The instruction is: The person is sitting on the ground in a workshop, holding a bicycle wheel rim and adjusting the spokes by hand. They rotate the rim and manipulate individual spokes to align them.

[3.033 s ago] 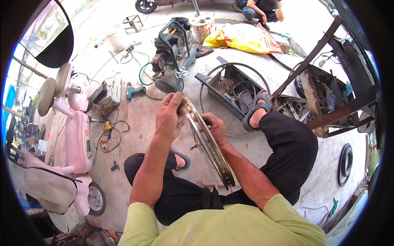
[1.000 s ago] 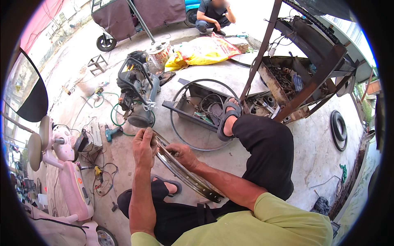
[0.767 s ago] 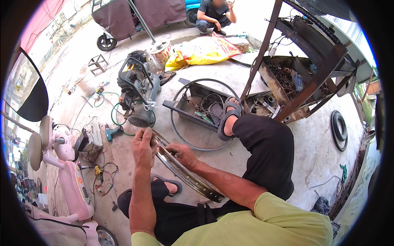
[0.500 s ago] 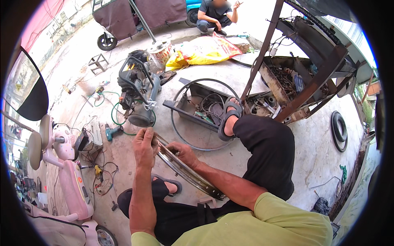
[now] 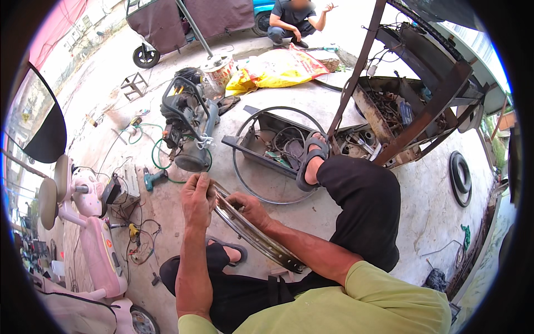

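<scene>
A shiny metal wheel rim (image 5: 257, 240) with small holes along it stands tilted between my legs, its lower end by my lap. My left hand (image 5: 196, 200) is closed round its upper end, thumb on top. Against the rim's other side, a little lower, my right hand (image 5: 248, 208) is closed with its fingers curled at the edge. Whether a small part is pinched in those right fingertips is hidden. Beyond my hands, a large thin hoop (image 5: 236, 177) leans over a dark metal tray (image 5: 272, 127) holding cables and small parts.
An air compressor (image 5: 192, 158) stands ahead, with a green cordless drill (image 5: 154, 179) to its left. A pink scooter (image 5: 103, 256) is at the left. To the right are a rusty metal frame (image 5: 423, 117) and black tyres (image 5: 459, 178). A person (image 5: 297, 25) squats at the back.
The view has shifted very slightly. Both hands stay in nearly the same place on the rim.
</scene>
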